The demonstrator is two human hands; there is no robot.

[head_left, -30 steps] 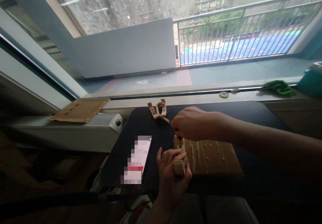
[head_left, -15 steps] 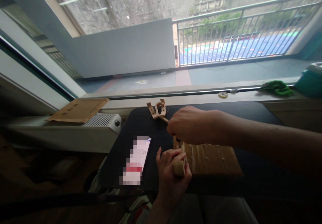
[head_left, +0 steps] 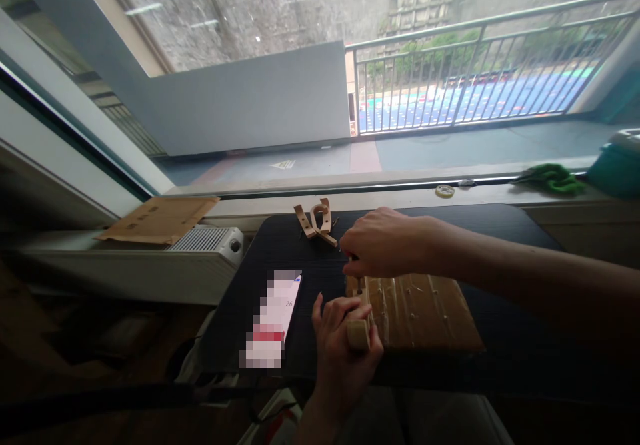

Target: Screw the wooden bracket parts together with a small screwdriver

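Observation:
My left hand (head_left: 340,341) is closed around a light wooden hook (head_left: 358,335), holding it along the left edge of a brown, tape-wrapped board (head_left: 425,311). The hook's blunt end points toward me. My right hand (head_left: 377,241) reaches in from the right with curled fingers, above the far end of the hook. It grips what looks like a screwdriver (head_left: 359,285), whose thin dark shaft points down at the wood. The handle is mostly hidden in the fist. Several small screws or holes dot the board. Loose wooden hooks (head_left: 316,221) lie beyond my right hand.
A phone (head_left: 273,318) with a blurred screen lies at the left of the black table (head_left: 240,291). A brown envelope (head_left: 160,218) rests on the radiator (head_left: 205,239). The windowsill holds a tape roll (head_left: 445,191), a green cloth (head_left: 555,178) and a teal container (head_left: 617,165).
My right hand has lifted slightly and turned, so the thin shaft beneath it shows more. My left hand keeps its hold on the wooden hook. The view has shifted a little.

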